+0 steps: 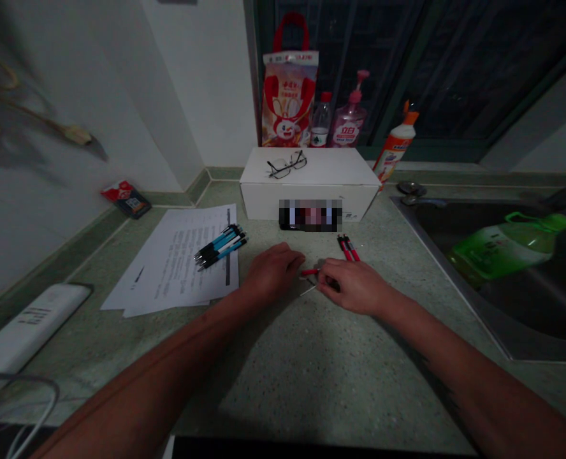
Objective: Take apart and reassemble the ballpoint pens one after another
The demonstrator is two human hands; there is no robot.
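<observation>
Left hand (272, 271) and right hand (354, 287) sit close together on a speckled green countertop (283, 389), fingers curled inward. Between them lies a short red pen part (310, 272), with a thin pale stick (308, 291) just below it. Both hands are right beside the red piece, but cannot tell if either is clamped on it. Two red pens (348, 248) lie just ahead of the right hand. Left of the hands, a bundle of blue-and-black pens (220, 246) rests on printed papers (173, 261). Farther back is a white box (309, 191) with glasses (287, 164) on top, and behind it a red-handled tote bag (290, 95), a pump bottle (350, 121) and a window (455, 64). On the right, a green bottle (507, 245) lies in a steel sink (450, 306). A white power strip (29, 325) sits at the left edge.
</observation>
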